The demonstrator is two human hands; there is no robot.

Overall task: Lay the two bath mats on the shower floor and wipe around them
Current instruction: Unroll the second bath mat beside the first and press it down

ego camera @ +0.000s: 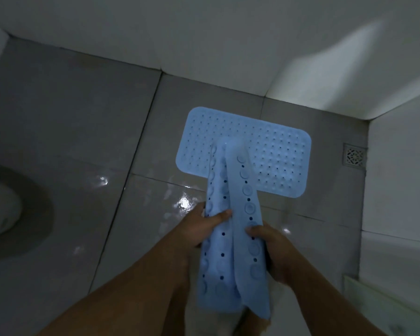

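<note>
One light blue bath mat [274, 154] with small holes lies flat on the grey tiled shower floor near the far wall. A second light blue mat [235, 214] hangs folded lengthwise in front of me, its suction cups facing out and its far end resting over the flat mat. My left hand [204, 226] grips the folded mat's left edge. My right hand [272, 248] grips its right edge, a little lower.
A square metal floor drain [355, 156] sits at the right, close to the wall corner. White walls [228, 32] close the far and right sides. A toilet bowl [0, 200] stands at the left edge. The floor tiles [136, 214] look wet and shiny.
</note>
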